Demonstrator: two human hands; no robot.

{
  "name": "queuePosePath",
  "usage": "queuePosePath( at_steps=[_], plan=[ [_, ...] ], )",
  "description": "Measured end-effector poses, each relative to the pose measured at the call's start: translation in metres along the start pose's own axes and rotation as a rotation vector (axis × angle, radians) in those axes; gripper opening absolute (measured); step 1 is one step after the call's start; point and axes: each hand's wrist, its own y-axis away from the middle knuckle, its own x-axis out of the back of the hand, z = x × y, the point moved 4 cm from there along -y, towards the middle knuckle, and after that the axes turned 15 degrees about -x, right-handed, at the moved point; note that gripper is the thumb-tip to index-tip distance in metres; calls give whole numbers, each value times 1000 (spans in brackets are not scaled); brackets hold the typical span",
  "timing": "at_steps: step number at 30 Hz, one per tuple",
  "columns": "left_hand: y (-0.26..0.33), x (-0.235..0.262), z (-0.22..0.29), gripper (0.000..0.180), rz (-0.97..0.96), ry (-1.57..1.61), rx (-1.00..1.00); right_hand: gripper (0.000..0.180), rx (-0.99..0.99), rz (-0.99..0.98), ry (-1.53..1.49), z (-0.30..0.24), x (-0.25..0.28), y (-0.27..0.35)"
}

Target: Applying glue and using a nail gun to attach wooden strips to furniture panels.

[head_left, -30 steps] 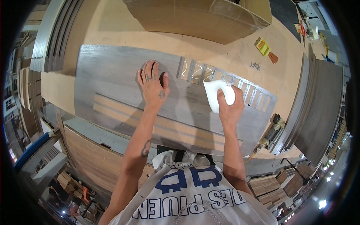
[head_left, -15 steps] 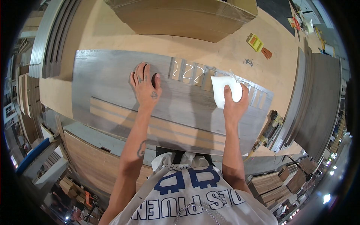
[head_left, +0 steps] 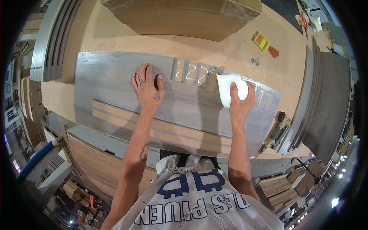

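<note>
A workshop, and a wide plywood bench [head_left: 107, 34] fills the view, a grey panel [head_left: 115, 76] lying flat across it. The left hand [head_left: 147, 87] is spread open, palm down, fingers splayed, pressing on the panel near its far edge and gripping nothing. To its right, the right hand [head_left: 241, 101] is closed on a white cloth [head_left: 227, 86], holding it against the panel just by a row of slots [head_left: 191, 72] along the far edge. A cardboard box [head_left: 180, 15] sits far across the bench, a yellow block [head_left: 261, 41] far right, and a power tool [head_left: 276, 130] rests near the panel's right end.
</note>
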Motion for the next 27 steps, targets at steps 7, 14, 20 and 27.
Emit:
queuePosePath(
  at_steps=[7,14,20,27],
  plan=[
    [-1,2,1,45,4,7,-1,32,-32,-31,61,3,13,14],
    [-1,1,2,45,21,0,-12,33,-2,-89,76,2,10,34],
    [0,-1,0,44,6,-1,3,34,-9,-83,54,10,16,33],
    [0,-1,1,45,5,-7,-18,38,-92,15,37,13,37,23]
  ],
)
